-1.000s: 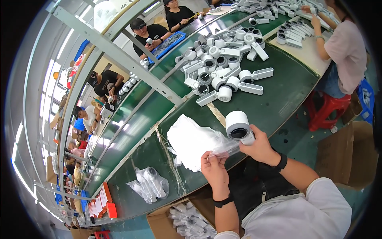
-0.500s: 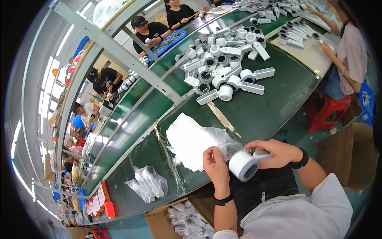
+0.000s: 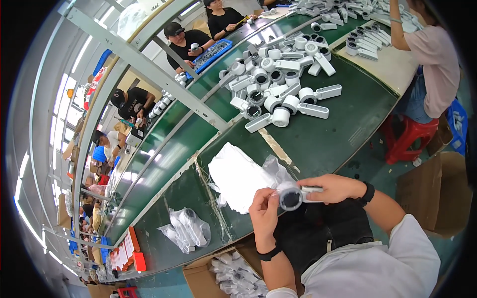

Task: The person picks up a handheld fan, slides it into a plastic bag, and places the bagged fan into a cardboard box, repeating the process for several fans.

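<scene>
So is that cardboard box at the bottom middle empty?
Not empty: the cardboard box holds many white gadgets in clear plastic. Whether it's full, I can't tell.

Brightly lit by light tubes (image 3: 82, 52) and windows (image 3: 58, 102) toward the left, with glare on the glossy green bench (image 3: 171, 147). Bends strongly toward a dark, rounded rim.

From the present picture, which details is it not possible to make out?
Head view:
White round-headed device: handle partly covered by the right hand.
Clear plastic bag: its mouth, lost in transparent film by the left hand.
Open cardboard box: deeper contents, hidden under the top bagged devices.
Pink-shirted co-worker: raised hand, cut off by the top edge.
</scene>
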Available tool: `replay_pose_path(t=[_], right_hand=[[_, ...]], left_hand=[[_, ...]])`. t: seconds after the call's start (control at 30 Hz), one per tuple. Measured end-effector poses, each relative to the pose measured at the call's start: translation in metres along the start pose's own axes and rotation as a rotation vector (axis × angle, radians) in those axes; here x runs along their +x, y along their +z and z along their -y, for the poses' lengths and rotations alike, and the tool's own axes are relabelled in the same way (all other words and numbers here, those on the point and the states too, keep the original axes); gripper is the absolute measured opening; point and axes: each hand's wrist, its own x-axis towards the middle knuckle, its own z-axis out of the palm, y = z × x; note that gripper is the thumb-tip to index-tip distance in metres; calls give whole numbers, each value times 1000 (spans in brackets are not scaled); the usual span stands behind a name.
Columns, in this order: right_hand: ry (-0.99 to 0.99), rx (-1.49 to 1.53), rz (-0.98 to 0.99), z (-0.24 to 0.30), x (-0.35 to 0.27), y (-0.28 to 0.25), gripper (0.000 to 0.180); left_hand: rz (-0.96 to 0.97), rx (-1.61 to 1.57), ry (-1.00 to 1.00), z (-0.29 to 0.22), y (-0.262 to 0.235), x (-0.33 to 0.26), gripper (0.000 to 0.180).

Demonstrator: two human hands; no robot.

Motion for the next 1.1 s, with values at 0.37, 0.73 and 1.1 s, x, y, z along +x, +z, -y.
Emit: replay_pose_path(t=[0.37,0.73,1.1], right_hand=[[-32,599,-515,-29,31,56,54],[-130,701,-583,-27,39,62,42],[-83,260,-783,8,37,67,35]], left_hand=[[205,515,438,-5,56,-28,11],[-145,-29,144,28,26,-32,31],[152,-568,-355,46,28,-32,42]])
